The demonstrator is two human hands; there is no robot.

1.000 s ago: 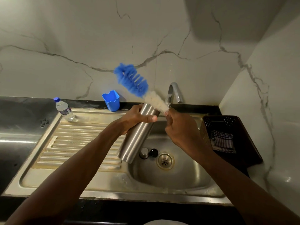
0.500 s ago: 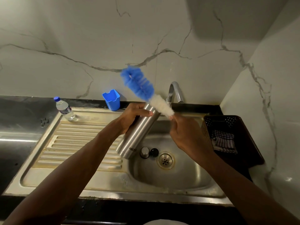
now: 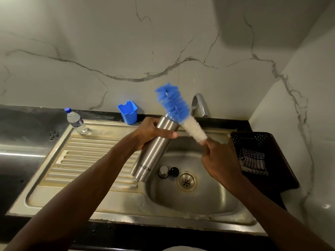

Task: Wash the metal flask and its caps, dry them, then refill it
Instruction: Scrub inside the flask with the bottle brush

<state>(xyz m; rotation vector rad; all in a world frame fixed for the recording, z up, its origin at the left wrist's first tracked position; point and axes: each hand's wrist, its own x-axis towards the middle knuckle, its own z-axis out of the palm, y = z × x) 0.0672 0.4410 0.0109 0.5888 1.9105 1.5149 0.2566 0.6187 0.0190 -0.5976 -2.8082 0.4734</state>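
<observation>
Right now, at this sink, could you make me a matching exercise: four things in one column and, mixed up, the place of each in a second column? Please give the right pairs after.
Things
1. metal flask
2. caps
3. water bottle
4. striped cloth

Places
A. in the dark basket
B. on the bottom of the sink, beside the drain
C. held by the left hand
D. standing at the far left corner of the drainboard

Pairs: 1-C, 2-B, 3-D, 4-A
</observation>
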